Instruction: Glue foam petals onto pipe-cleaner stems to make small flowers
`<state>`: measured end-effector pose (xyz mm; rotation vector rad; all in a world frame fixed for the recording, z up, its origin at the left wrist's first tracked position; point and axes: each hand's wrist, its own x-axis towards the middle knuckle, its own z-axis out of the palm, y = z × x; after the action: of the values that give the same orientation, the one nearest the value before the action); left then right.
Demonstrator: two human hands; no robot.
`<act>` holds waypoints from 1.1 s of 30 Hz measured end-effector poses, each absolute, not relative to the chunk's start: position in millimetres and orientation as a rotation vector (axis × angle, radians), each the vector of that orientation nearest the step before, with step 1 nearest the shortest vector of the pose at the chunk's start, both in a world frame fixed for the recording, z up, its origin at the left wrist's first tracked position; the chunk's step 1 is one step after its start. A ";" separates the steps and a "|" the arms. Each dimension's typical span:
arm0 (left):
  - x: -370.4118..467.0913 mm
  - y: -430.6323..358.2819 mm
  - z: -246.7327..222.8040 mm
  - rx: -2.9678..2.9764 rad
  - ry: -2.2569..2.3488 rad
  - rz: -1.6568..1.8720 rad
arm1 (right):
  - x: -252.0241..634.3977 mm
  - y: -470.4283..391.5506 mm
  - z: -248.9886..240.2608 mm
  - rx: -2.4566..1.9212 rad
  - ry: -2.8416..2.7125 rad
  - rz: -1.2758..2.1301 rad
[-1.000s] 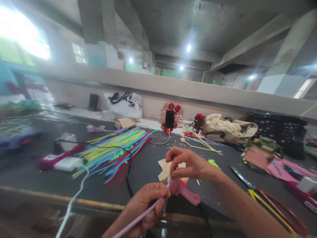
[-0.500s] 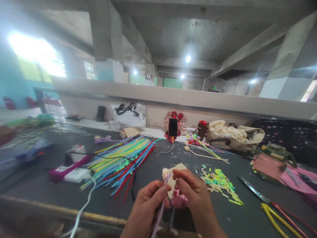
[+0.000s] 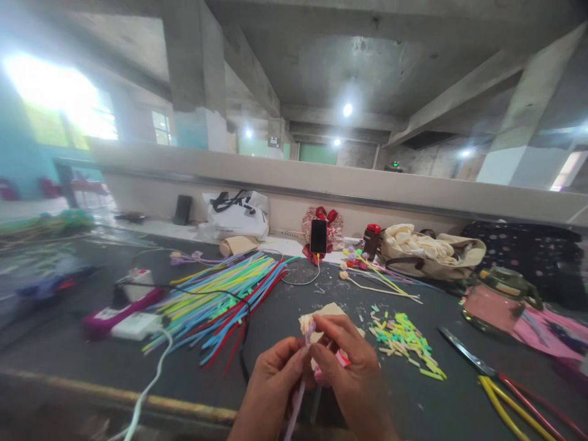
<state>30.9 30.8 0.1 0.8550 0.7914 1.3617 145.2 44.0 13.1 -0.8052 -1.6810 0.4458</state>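
Observation:
My left hand [image 3: 274, 375] is closed, thumb against fingers, on a lavender pipe cleaner [image 3: 296, 409] whose tail hangs down toward me. At its upper end sits a small cream and lavender pipe-cleaner flower [image 3: 307, 323]. My right hand [image 3: 351, 367] meets the left one, with thumb and index finger pinching at the lavender strand just below the flower head. Behind the hands lies a beige piece of card or cloth [image 3: 331, 309]. A pink object [image 3: 342, 358] is partly hidden under my right hand; its kind is unclear.
Left lies a bundle of coloured pipe cleaners [image 3: 229, 300], beside a purple power strip [image 3: 98, 320] with cables. Cut yellow-green pieces [image 3: 408, 343] and long scissors [image 3: 493, 372] are to the right. Behind stand a phone [image 3: 318, 236], finished flowers [image 3: 361, 260], a canvas bag [image 3: 463, 260] and a jug [image 3: 496, 300].
My right hand has moved left and down onto the strand, its thumb and index finger now closing at the flower. The left hand keeps its hold. The view has shifted slightly.

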 end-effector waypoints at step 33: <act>27.3 30.4 2.0 1.053 1.046 1.522 | 126.7 36.6 16.0 -0.800 -1.437 0.507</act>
<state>27.3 30.4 2.0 1.0533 1.0457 1.5224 126.7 36.6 16.0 -0.8003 -1.4366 0.5073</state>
